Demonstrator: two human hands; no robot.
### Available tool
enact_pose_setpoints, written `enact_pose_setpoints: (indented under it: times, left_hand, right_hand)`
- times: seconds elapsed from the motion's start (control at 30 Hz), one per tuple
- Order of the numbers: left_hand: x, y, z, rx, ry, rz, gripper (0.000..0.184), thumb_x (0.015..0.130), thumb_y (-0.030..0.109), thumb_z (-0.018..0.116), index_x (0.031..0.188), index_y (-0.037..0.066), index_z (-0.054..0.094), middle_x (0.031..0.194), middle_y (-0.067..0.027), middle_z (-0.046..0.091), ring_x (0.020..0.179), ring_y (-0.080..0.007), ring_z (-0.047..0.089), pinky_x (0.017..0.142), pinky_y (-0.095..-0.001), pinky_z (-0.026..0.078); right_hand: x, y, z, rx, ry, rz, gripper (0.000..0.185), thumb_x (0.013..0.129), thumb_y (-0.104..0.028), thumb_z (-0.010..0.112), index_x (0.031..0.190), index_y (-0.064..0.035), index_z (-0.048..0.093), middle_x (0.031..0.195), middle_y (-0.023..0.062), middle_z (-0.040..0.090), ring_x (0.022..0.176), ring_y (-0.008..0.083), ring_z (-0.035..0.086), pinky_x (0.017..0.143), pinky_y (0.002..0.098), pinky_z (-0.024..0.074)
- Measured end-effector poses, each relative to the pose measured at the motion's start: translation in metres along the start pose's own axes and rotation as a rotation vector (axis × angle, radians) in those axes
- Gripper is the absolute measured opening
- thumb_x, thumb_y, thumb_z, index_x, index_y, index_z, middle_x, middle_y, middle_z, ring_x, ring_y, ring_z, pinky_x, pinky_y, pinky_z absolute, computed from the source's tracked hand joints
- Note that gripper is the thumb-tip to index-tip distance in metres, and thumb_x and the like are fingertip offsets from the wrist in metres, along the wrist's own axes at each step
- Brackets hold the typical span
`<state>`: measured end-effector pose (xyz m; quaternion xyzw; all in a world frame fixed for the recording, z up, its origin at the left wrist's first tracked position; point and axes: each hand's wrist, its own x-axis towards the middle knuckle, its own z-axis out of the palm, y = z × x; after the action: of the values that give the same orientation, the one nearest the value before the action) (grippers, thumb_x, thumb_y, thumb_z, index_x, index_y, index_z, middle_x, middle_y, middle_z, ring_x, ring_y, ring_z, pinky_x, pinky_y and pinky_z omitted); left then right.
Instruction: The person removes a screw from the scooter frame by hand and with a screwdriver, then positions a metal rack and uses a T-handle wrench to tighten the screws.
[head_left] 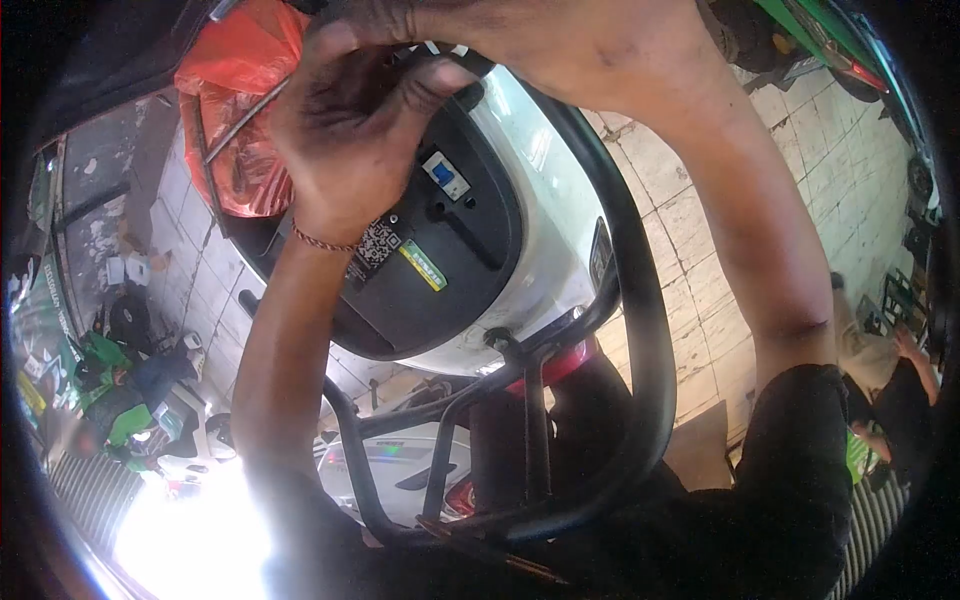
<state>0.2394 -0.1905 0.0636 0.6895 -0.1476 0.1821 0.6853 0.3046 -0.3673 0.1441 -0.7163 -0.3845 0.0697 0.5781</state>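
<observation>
Both hands are close together at the top of the head view, over the far end of a white scooter [545, 150] with a black panel [450, 290]. My left hand [345, 125], with a braided cord at the wrist, has its fingers curled in, closed around something I cannot make out. My right hand [540, 45] reaches in from the right and meets the left. Its fingers are bent and partly cut off by the frame edge; what they hold is hidden. On the panel are a blue-and-white switch [445, 176], a QR label [376, 243] and a yellow-green sticker [423, 265].
A black tubular rail [640, 300] curves round the scooter's near end, close to my body. A red plastic bag [240, 110] hangs at the left. Another white scooter [400, 465] stands below. People [885, 390] are at the right, on pale floor tiles [700, 270].
</observation>
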Motion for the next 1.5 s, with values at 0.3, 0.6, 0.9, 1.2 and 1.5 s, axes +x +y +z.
enact_pose_setpoints:
  times: [0.3, 0.6, 0.9, 1.2, 1.5]
  left_hand:
    - [-0.007, -0.029, -0.038, 0.479, -0.076, -0.025, 0.017, 0.083, -0.002, 0.07, 0.1, -0.004, 0.066, 0.101, -0.0061, 0.07, 0.096, -0.0121, 0.063, 0.085, -0.0263, 0.048]
    - [-0.009, -0.025, -0.036, 0.793, -0.103, 0.105, 0.013, 0.085, 0.001, 0.07, 0.097, -0.002, 0.066, 0.1, -0.0062, 0.07, 0.092, -0.0112, 0.063, 0.08, -0.0266, 0.049]
    - [-0.012, -0.021, -0.014, 0.01, 0.092, -0.221, 0.011, 0.081, -0.001, 0.07, 0.092, -0.001, 0.068, 0.094, -0.0078, 0.071, 0.088, -0.0161, 0.066, 0.076, -0.0294, 0.049]
    - [-0.003, -0.041, -0.032, 0.355, -0.153, -0.002, 0.021, 0.084, -0.001, 0.068, 0.104, -0.002, 0.066, 0.104, -0.0062, 0.069, 0.098, -0.0167, 0.064, 0.086, -0.0327, 0.051]
    - [-0.018, -0.026, -0.011, 0.232, 0.12, -0.061, 0.03, 0.086, 0.011, 0.073, 0.11, -0.003, 0.062, 0.108, -0.0067, 0.066, 0.1, -0.016, 0.061, 0.087, -0.0301, 0.051]
  right_hand:
    - [0.002, -0.004, 0.01, 0.023, 0.067, 0.063, 0.019, 0.078, -0.015, 0.078, 0.078, 0.0006, 0.067, 0.07, 0.0135, 0.066, 0.066, 0.0174, 0.067, 0.061, 0.0303, 0.0529]
    - [0.007, 0.026, 0.026, 0.084, 0.13, -0.224, 0.023, 0.078, -0.018, 0.079, 0.077, 0.0005, 0.065, 0.072, 0.0135, 0.067, 0.064, 0.0175, 0.065, 0.059, 0.0299, 0.0508]
    - [-0.002, 0.03, 0.024, -0.165, 0.238, -0.363, 0.021, 0.081, -0.018, 0.076, 0.079, 0.0011, 0.066, 0.072, 0.0128, 0.067, 0.065, 0.0196, 0.066, 0.062, 0.032, 0.0517]
    - [-0.001, -0.009, 0.006, 0.019, -0.051, -0.095, 0.019, 0.084, -0.018, 0.074, 0.088, 0.0001, 0.072, 0.078, 0.013, 0.071, 0.066, 0.0185, 0.067, 0.062, 0.0315, 0.0531]
    - [0.009, 0.032, 0.019, -0.032, 0.057, -0.191, 0.018, 0.082, -0.017, 0.076, 0.088, -0.0004, 0.073, 0.076, 0.0121, 0.071, 0.069, 0.0173, 0.069, 0.065, 0.0311, 0.0558]
